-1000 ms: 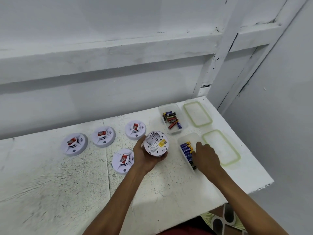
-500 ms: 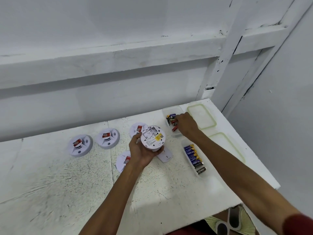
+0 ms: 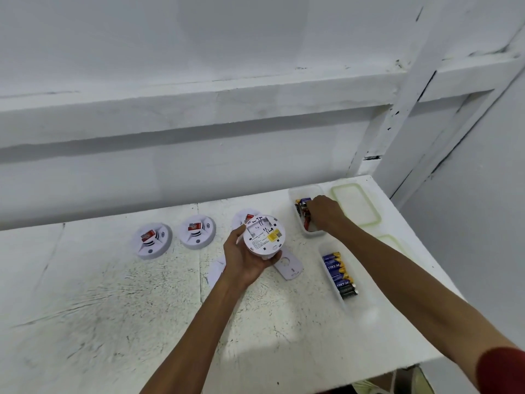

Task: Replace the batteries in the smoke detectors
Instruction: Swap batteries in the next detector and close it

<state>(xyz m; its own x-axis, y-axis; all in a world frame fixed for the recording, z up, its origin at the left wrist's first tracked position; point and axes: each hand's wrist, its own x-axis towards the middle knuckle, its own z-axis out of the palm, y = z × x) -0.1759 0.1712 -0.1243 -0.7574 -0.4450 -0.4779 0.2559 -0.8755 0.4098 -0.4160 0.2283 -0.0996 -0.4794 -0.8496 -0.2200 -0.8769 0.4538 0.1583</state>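
Note:
My left hand [image 3: 243, 261] holds a white smoke detector [image 3: 264, 236] above the table, its back turned up with a yellow label and an open battery bay. My right hand [image 3: 324, 213] reaches into the far clear container [image 3: 304, 188], fingers curled down onto the mixed old batteries [image 3: 301, 207]; whether it grips one is hidden. A nearer clear container [image 3: 326, 247] holds a row of blue and dark batteries [image 3: 339, 275]. The detector's mounting plate [image 3: 290, 267] lies flat on the table under my left hand.
Two detectors [image 3: 153, 240] [image 3: 197, 231] sit face up at left. A third [image 3: 243, 218] and a fourth [image 3: 216, 271] are partly hidden by my left hand. Two green-rimmed lids [image 3: 355, 204] [image 3: 389, 240] lie at right. The white table [image 3: 113, 308] ends near the right wall.
My right hand left the near battery container and moved to the far one, where it now rests. My left hand lifted the detector slightly, uncovering the mounting plate.

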